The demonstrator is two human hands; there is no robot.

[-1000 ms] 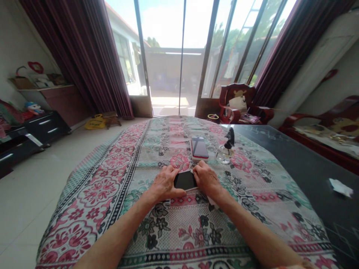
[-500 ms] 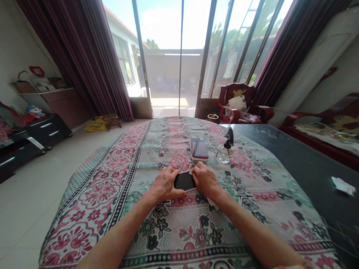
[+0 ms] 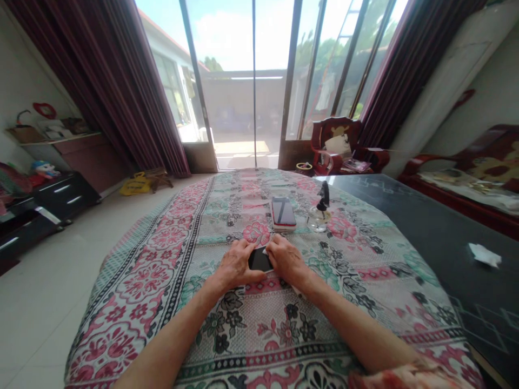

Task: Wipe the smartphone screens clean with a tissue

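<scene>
A black phone (image 3: 259, 260) lies flat on the flowered tablecloth (image 3: 170, 254) in front of me. My left hand (image 3: 234, 265) grips its left end, thumb along the near edge. My right hand (image 3: 286, 260) covers its right end with the fingers curled, and a small white bit shows at the fingertips on the screen. A second phone with a red edge (image 3: 283, 213) lies a little farther out. A small clear spray bottle with a black head (image 3: 320, 210) stands to its right.
The bare dark tabletop (image 3: 441, 237) on the right carries a crumpled white paper (image 3: 481, 255). Red wooden chairs (image 3: 336, 146) stand by the glass doors, dark curtains hang either side, and black drawers (image 3: 48, 200) line the left wall.
My right hand has slid left over the black phone, so less of its screen shows. The view has shifted slightly to the right.
</scene>
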